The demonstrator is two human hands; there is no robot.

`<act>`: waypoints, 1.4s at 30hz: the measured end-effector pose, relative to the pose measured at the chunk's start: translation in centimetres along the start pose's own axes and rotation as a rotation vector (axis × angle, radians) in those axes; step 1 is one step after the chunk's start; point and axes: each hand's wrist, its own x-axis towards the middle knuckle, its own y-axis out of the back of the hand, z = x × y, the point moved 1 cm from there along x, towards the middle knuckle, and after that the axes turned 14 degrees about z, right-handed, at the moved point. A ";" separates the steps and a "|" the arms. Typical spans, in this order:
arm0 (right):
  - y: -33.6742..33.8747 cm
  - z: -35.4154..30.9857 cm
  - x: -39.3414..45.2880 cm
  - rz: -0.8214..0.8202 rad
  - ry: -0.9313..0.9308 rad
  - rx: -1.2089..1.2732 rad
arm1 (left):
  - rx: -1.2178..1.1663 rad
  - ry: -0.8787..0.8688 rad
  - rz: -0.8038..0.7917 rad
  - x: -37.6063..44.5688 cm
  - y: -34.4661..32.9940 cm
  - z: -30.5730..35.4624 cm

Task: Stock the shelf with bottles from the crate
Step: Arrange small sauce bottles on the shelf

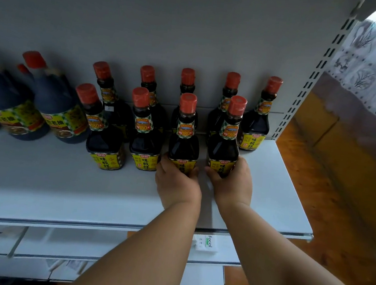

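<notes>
Dark sauce bottles with red caps and yellow labels stand in two rows on a white shelf point(269, 197). My left hand point(176, 184) grips the base of the third front-row bottle point(184, 139). My right hand point(233, 184) grips the base of the fourth front-row bottle point(225, 144). Both bottles stand upright on the shelf. Two more front-row bottles point(105, 138) stand to the left. Several bottles point(256, 121) line the back wall. The crate is out of view.
Larger dark jugs point(56, 107) with red caps stand at the shelf's left. A slotted upright point(314, 74) ends the shelf on the right. Lower shelves point(101, 249) hold a white pack marked Facial point(205, 243). A wooden floor point(337, 216) lies to the right.
</notes>
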 end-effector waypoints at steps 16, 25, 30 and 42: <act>-0.4 0.3 -0.1 0.010 -0.056 0.037 | -0.026 0.010 0.075 -0.5 -0.1 0.2; 0.1 0.1 0.1 -0.042 -0.027 0.028 | 0.014 0.012 0.073 -0.6 -0.3 0.4; 2.1 -0.4 -0.7 -0.083 -0.067 0.019 | 0.025 0.049 0.146 -2.6 1.8 0.3; 8.5 -4.8 -9.7 -0.317 0.384 -0.031 | 0.250 -0.376 0.014 -7.0 13.1 -1.1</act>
